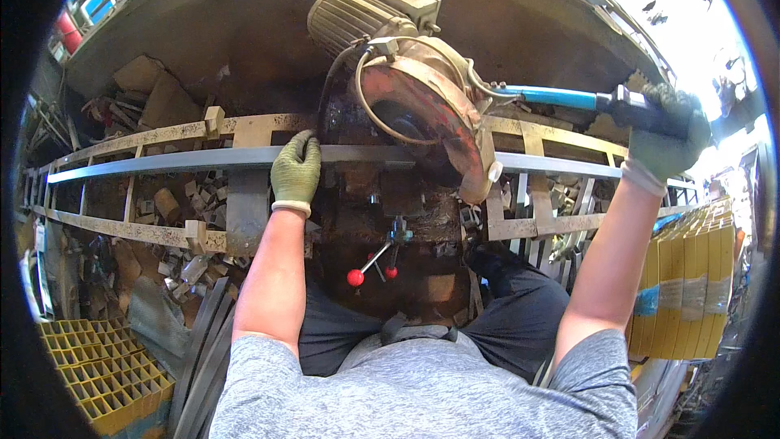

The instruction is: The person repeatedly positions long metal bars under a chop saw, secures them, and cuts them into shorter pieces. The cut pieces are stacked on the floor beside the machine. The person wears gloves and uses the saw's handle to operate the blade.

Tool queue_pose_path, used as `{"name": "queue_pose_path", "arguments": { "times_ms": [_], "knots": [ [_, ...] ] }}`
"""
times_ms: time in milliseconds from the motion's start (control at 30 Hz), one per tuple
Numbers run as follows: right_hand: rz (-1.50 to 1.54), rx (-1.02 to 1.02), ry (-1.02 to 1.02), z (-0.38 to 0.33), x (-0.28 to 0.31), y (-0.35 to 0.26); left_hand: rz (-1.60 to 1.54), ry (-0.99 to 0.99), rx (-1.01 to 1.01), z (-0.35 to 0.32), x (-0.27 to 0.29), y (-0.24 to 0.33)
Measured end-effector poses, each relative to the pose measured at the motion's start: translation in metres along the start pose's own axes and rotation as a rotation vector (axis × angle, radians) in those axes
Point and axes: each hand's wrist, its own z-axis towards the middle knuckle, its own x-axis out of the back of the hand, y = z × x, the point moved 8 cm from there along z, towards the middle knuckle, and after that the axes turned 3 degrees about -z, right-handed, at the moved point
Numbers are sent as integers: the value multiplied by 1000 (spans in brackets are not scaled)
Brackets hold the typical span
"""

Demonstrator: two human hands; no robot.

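A chop saw (422, 89) with a red-brown blade guard and a grey motor stands over a rusty frame. A long grey metal bar (162, 162) runs from far left to right under the blade. My left hand (296, 171), in a green glove, presses down on the bar just left of the blade. My right hand (666, 132), also gloved, grips the dark end of the saw's blue handle (552, 97) at the upper right. The blade itself is mostly hidden by the guard.
Two red-knobbed levers (356, 278) stick out below the saw. Yellow square tubes are stacked at the lower left (106, 366) and at the right (686, 284). Offcuts and scrap (175, 219) lie under the rusty support frame (122, 229). Dark bars (203, 349) lean at the lower left.
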Motion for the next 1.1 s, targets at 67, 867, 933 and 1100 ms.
{"name": "queue_pose_path", "arguments": {
  "times_ms": [67,867,933,1100],
  "knots": [
    [-155,43,-13,11,1,-2,11,12,7,-1,-1,1],
    [-996,23,-57,288,-165,278,206,-83,-56,5,-4,5],
    [-1077,12,-73,281,-158,280,228,-103,-94,7,-6,9],
    [-1190,46,-59,212,-135,249,241,-93,-109,-2,0,34]
  ]
}}
